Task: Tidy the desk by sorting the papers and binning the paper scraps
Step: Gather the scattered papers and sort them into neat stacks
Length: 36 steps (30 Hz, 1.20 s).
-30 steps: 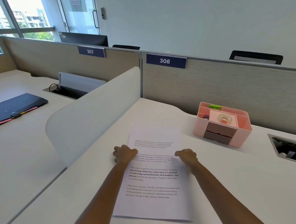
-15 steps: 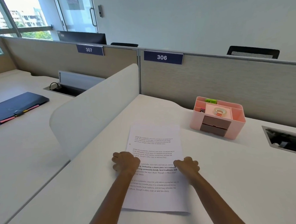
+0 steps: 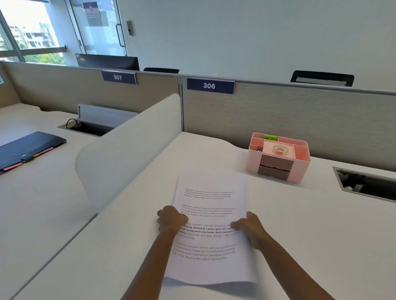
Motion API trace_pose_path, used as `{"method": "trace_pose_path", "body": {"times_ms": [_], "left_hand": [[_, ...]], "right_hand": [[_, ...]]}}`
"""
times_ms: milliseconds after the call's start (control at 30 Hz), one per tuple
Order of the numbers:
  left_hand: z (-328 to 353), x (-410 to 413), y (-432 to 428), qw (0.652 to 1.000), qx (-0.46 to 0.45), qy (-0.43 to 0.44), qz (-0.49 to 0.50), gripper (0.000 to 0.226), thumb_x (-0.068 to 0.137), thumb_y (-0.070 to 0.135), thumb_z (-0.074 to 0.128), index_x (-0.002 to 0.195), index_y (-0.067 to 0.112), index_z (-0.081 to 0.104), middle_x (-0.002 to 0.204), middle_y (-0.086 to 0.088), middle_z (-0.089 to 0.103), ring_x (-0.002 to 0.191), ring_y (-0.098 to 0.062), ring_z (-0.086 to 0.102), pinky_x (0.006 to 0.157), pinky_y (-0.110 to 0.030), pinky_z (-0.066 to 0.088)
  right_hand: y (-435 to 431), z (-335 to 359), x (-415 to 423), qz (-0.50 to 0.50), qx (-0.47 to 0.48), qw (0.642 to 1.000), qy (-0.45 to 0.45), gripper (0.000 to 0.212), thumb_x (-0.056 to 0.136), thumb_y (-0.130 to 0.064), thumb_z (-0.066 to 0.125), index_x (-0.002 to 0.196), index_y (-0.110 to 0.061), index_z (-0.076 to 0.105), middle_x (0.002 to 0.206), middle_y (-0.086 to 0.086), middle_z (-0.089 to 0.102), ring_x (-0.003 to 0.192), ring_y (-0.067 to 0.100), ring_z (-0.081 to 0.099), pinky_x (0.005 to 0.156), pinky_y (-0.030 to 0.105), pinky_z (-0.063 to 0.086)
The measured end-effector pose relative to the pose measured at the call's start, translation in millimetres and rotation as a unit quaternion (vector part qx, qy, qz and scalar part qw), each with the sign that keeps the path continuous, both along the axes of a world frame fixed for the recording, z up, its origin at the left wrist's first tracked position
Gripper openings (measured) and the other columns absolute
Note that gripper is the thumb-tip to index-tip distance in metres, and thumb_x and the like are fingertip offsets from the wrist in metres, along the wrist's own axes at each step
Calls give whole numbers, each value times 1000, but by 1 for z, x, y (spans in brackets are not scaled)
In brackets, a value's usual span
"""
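**Change.** Compared with one second ago, both hands sit nearer the middle of the stack of white printed paper sheets (image 3: 209, 202). The stack's near edge now stands off the white counter (image 3: 323, 246), with a shadow beneath it.

- The left hand (image 3: 172, 219) has its grip clamped on the left edge, fingers curled.
- The right hand (image 3: 251, 229) has its grip clamped on the right edge, thumb across the printed face.

The far edge, at 12 o'clock from the hands, appears to rest on the counter. Judgement: the sheets are gathered into one stack, so sorting looks well advanced. No scraps and no bin are in view.

**Containers.** A pink plastic desk organiser (image 3: 301, 169) stands at 1 o'clock from the stack, near but not touching.

- Its central tray holds a roll of clear tape (image 3: 279, 149).
- A rear compartment holds a green object (image 3: 270, 137), type not discernible.
- Two brown drawers (image 3: 275, 168) in its front are closed, contents hidden.

A recessed cable box (image 3: 377, 184) lies at 3 o'clock. Its contents are too dark to identify.
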<state>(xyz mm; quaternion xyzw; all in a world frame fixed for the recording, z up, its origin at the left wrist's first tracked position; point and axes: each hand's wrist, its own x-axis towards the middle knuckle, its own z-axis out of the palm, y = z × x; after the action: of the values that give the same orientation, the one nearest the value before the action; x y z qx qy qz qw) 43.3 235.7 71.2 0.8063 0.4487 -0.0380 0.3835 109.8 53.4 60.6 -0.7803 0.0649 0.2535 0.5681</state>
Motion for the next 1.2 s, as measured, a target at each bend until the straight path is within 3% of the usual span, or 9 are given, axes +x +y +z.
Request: {"method": "trace_pose_path", "body": {"times_ms": [100, 233, 333, 400, 500, 667, 800, 1000, 1200], "left_hand": [[-4, -6, -4, 1000, 3, -8, -10, 49, 83, 17, 63, 126, 0, 44, 133, -18, 42, 125, -33, 44, 102, -39, 41], [-7, -9, -8, 998, 12, -67, -7, 56, 86, 31, 62, 131, 4, 42, 135, -16, 44, 128, -31, 40, 106, -37, 35], [-2, -8, -10, 964, -145, -220, 23, 54, 86, 22, 66, 129, -3, 44, 129, -19, 54, 117, -33, 54, 100, -40, 45], [9, -7, -13, 923, -240, -299, 17, 36, 88, 11, 62, 119, -6, 53, 121, -24, 61, 102, -32, 62, 90, -41, 51], [31, 4, -17, 905, -207, -371, -12, 26, 91, 7, 56, 115, -3, 56, 115, -22, 64, 95, -27, 63, 86, -37, 51], [79, 24, -28, 866, -174, -465, -61, 16, 92, 10, 54, 108, 6, 56, 108, -16, 66, 94, -31, 64, 84, -45, 55], [95, 34, -36, 834, -177, -513, -103, 21, 92, 11, 54, 112, 10, 55, 100, -7, 68, 86, -24, 67, 78, -39, 57], [77, 41, -41, 839, -171, -502, -119, 16, 91, 11, 56, 104, 19, 58, 98, -4, 68, 87, -22, 67, 76, -35, 58], [61, 41, -48, 841, -169, -503, -104, 14, 90, 9, 57, 98, 20, 61, 88, 7, 69, 77, -9, 67, 59, -17, 55]], "right_hand": [[-15, 4, -8, 35, -38, 994, -91, 31, 79, 2, 58, 109, -6, 55, 111, 13, 64, 100, 31, 61, 87, 37, 52], [-36, 8, -9, 33, 52, 991, -117, 36, 81, 6, 58, 112, -10, 58, 97, 8, 69, 80, 25, 67, 67, 31, 57], [-49, 13, -10, 31, 88, 985, -142, 33, 81, 4, 60, 108, -14, 60, 87, -2, 70, 67, 13, 67, 51, 18, 52], [-54, 17, -8, 25, 104, 980, -170, 34, 78, -1, 65, 108, -14, 59, 89, -1, 71, 68, 13, 68, 54, 20, 53], [-58, 31, 0, -4, 102, 962, -253, 33, 81, 0, 63, 111, -13, 58, 95, 2, 69, 84, 25, 67, 67, 30, 54], [-55, 58, 16, -75, 151, 925, -339, 39, 86, -5, 61, 120, -19, 50, 100, -2, 61, 88, 19, 61, 71, 25, 50], [-56, 61, 25, -93, 180, 913, -354, 30, 89, -10, 56, 117, -14, 48, 98, 2, 60, 86, 20, 61, 61, 24, 50], [-63, 40, 25, -112, 193, 910, -349, 46, 89, -8, 55, 133, -7, 42, 120, 10, 57, 109, 27, 55, 88, 36, 47], [-66, 37, 27, -112, 180, 908, -361, 43, 90, -6, 54, 132, -5, 44, 120, 10, 57, 111, 28, 54, 89, 35, 43]]}}
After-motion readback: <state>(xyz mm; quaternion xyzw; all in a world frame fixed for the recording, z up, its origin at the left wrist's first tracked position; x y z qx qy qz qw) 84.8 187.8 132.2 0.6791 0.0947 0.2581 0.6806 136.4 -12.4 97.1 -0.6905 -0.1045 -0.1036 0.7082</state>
